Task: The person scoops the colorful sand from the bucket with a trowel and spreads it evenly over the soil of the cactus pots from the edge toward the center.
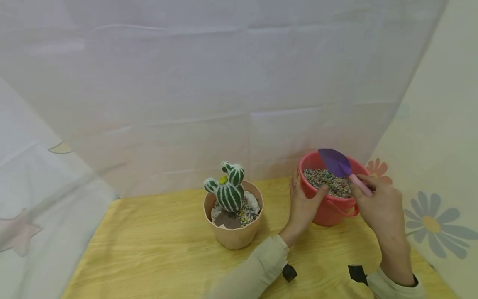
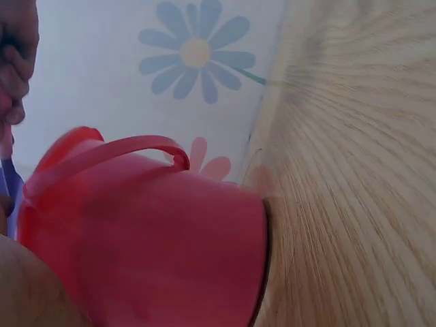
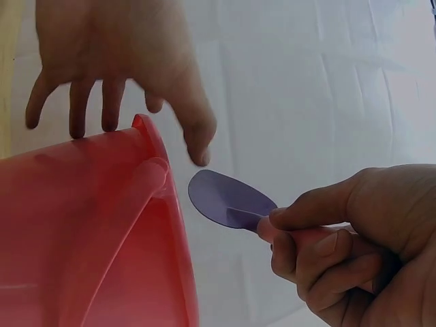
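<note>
My right hand (image 1: 382, 205) grips the pink handle of a small trowel (image 1: 335, 162). Its purple blade (image 3: 228, 199) is over the opening of a red bucket (image 1: 326, 214), which holds multicoloured gravel (image 1: 317, 177). No gravel can be made out on the blade. My left hand (image 1: 301, 205) is at the bucket's left side. In the right wrist view, the left fingers (image 3: 78, 112) are spread and nearly straight against the outer wall, the thumb extending past the rim. The left wrist view shows the bucket's side and handle (image 2: 129, 146) close up.
Left of the bucket stands a peach pot (image 1: 235, 237) with a green-and-white cactus (image 1: 229, 196), some gravel, and brown and white patches around its base. Both containers stand on a wooden table (image 1: 157, 241). A pale sheet (image 1: 239, 83) hangs behind, with a flower-printed one (image 1: 440, 124) at right.
</note>
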Motion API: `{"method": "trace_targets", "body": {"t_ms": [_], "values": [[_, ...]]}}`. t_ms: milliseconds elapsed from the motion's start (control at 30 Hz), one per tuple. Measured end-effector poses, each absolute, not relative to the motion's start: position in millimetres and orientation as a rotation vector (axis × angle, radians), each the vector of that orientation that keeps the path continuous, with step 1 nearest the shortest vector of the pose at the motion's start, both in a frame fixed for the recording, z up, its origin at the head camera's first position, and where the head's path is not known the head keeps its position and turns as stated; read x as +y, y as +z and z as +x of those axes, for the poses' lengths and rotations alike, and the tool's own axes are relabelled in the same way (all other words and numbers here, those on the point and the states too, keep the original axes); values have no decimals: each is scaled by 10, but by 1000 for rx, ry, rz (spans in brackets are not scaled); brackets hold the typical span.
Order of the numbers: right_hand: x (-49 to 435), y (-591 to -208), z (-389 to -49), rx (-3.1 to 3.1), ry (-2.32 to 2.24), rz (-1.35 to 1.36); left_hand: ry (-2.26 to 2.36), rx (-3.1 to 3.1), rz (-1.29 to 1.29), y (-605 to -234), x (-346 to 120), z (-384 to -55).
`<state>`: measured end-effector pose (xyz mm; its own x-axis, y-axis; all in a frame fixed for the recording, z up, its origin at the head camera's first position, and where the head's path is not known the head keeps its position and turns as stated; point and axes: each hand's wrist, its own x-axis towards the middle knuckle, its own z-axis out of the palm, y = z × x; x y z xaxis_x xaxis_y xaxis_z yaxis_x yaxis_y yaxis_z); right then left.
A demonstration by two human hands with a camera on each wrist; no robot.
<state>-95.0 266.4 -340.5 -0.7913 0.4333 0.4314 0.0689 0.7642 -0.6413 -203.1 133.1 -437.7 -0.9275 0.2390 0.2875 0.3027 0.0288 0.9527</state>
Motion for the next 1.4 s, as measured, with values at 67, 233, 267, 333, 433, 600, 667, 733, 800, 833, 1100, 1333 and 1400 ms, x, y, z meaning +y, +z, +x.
{"method": "trace_targets", "body": {"t_ms": [67,233,267,333,433,600,667,733,800,833,1100,1333,1400], "values": [[2643,-3407,-928,-2393,839,-382,-2106,-2208,-567,-4448,1356,-2077],[2590,-3421,-894,-2393,837,-371,-2121,-2248,-530,-4609,1350,-2157],[2589,-3424,-893,-2395,831,-364,-2114,-2256,-544,-4632,1346,-2162],[2607,-3429,-903,-2411,784,-331,-2099,-2258,-580,-4682,1348,-2169],[2695,-3434,-969,-2444,663,-204,-2060,-2268,-609,-4734,1360,-2166],[2915,-3339,-1199,-2547,431,13,-2012,-2243,-626,-4732,1370,-2215],[2992,-3271,-1292,-2635,363,54,-2009,-2242,-634,-4707,1358,-2245],[3056,-3206,-1381,-2732,312,73,-2014,-2250,-642,-4686,1346,-2271],[3109,-3162,-1472,-2803,254,100,-2016,-2271,-643,-4672,1338,-2291],[3126,-3145,-1514,-2830,240,106,-2016,-2277,-643,-4669,1339,-2299],[3261,-3196,-1780,-2889,-28,236,-2033,-2288,-612,-4627,1361,-2274],[3490,-3330,-1845,-2871,-273,443,-2115,-2339,-373,-4460,1384,-2068],[3543,-3359,-1834,-2886,-282,451,-2175,-2310,-301,-4437,1411,-1982]]}}
